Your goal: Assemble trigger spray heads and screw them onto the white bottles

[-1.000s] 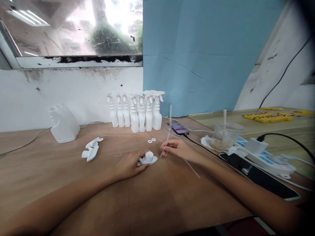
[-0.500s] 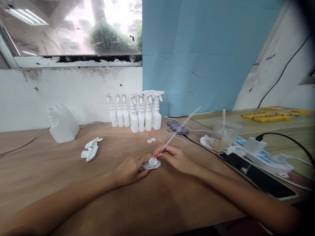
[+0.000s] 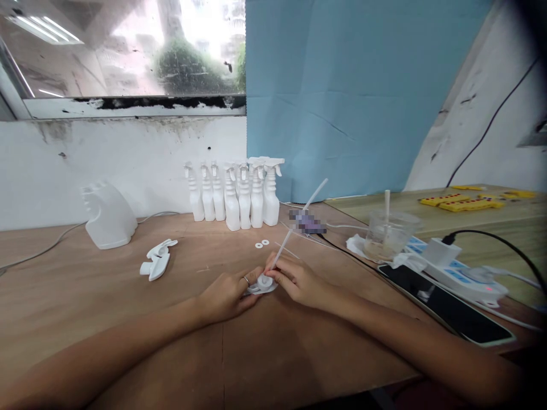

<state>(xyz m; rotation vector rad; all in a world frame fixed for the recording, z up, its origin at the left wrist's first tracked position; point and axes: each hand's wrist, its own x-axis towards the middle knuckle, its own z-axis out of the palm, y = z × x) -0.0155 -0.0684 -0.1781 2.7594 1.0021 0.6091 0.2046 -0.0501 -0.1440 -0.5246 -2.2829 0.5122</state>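
My left hand (image 3: 233, 293) is closed on a white spray-bottle trigger head (image 3: 262, 285), which lies on its side on the brown table with its collar facing up. Between the fingertips of my right hand (image 3: 299, 279) is a long translucent dip tube (image 3: 282, 249). Its lower end is at the collar; whether it has entered the opening is hidden by my fingers. The upper end leans away to the right. Beyond my hands lie two small white washers (image 3: 262, 244). Another trigger head (image 3: 158, 261) rests to the left, apart from my hands.
Several white spray bottles (image 3: 245, 199) stand against the wall, and a larger white bottle (image 3: 110, 216) is at the left. On the right are a clear plastic cup (image 3: 376, 242), a phone (image 3: 440, 302) and a power strip (image 3: 474, 279) with cables. Loose thin tubes lie behind my right hand.
The dip tube has tilted more upright, its top swinging left. My right hand has shifted slightly left, with its fingers closer over the collar. The left hand holds its place.
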